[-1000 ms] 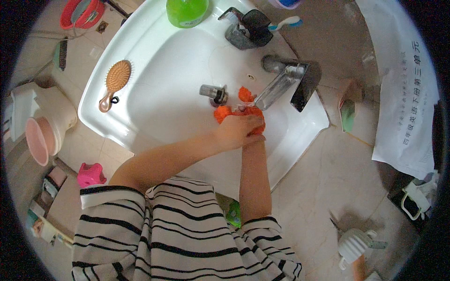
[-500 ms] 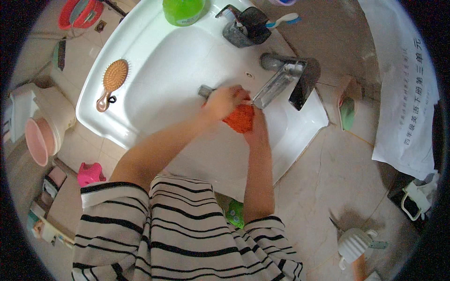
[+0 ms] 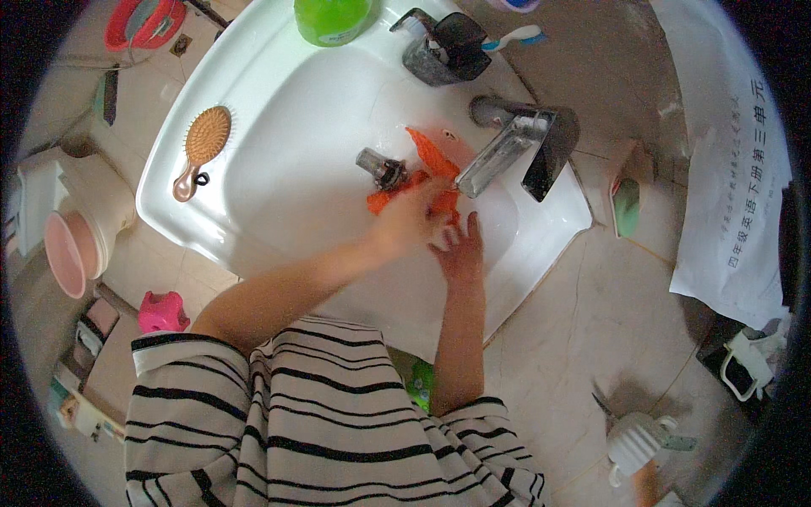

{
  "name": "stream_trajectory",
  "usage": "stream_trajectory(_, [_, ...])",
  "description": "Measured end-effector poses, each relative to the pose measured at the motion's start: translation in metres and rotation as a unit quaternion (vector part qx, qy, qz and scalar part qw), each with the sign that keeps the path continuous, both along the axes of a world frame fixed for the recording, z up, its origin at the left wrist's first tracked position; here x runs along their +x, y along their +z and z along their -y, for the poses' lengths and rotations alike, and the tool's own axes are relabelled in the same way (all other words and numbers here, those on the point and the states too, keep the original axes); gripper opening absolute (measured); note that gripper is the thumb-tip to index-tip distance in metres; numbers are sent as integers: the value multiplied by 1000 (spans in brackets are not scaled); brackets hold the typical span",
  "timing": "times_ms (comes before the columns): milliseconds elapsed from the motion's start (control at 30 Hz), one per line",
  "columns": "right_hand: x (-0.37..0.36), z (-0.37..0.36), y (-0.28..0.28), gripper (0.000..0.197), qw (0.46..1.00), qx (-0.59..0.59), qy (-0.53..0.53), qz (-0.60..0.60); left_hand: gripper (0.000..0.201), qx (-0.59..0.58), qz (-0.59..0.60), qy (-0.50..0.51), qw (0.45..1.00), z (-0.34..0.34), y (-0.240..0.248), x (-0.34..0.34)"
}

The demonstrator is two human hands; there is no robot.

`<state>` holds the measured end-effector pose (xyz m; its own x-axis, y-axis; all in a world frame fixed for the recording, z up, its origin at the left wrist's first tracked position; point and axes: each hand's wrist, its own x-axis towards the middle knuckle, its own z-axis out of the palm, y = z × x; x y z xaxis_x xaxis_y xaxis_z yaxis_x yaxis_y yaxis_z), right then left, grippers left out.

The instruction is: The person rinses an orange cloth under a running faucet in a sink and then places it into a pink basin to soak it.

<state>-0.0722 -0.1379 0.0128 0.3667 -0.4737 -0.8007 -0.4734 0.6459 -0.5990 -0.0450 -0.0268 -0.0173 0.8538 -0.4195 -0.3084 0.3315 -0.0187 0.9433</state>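
Under the spout of the metal faucet, an orange cloth is bunched in the white sink, one corner spread toward the back. My left hand, slightly blurred, is closed on the cloth and covers its middle. Just right of it, my right hand has its fingers apart, with the tips close to the cloth's near edge and nothing visibly held. A dark drain stopper stands up from the basin, touching or very near the cloth's left side.
A wooden hairbrush lies on the sink's left rim. At the back stand a green bottle and a dark cup with a toothbrush. A pink stool is on the floor at left.
The cloth has gone from a compact bundle between both hands to a looser, spread shape. My right hand has let go and opened; my left hand has moved lower, uncovering the drain stopper.
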Motion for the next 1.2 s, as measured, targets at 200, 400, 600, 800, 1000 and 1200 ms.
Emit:
stream_trajectory(200, [-13, 15, -28, 36, 941, 297, 49, 154, 29, 93, 293, -137, 942, -12, 58, -26])
stream_trajectory(400, [-11, 7, 18, 37, 982, 168, 30, 86, 21, 6, -45, 123, 991, -31, -6, 16])
stream_trajectory(600, [3, -5, 22, 36, 959, 209, 89, 167, 25, -310, -365, 203, 854, 3, -5, 21])
stream_trajectory(800, [35, 7, -41, 39, 880, 416, 71, 219, 28, 117, 417, 33, 901, -8, -3, 32])
stream_trajectory(1000, [47, -14, -46, 36, 923, 347, 46, 162, 32, 170, 352, -32, 920, -12, -5, 48])
stream_trajectory(1200, [41, -30, -45, 35, 976, -57, 194, 80, 34, 9, -188, 88, 978, -3, -20, 48])
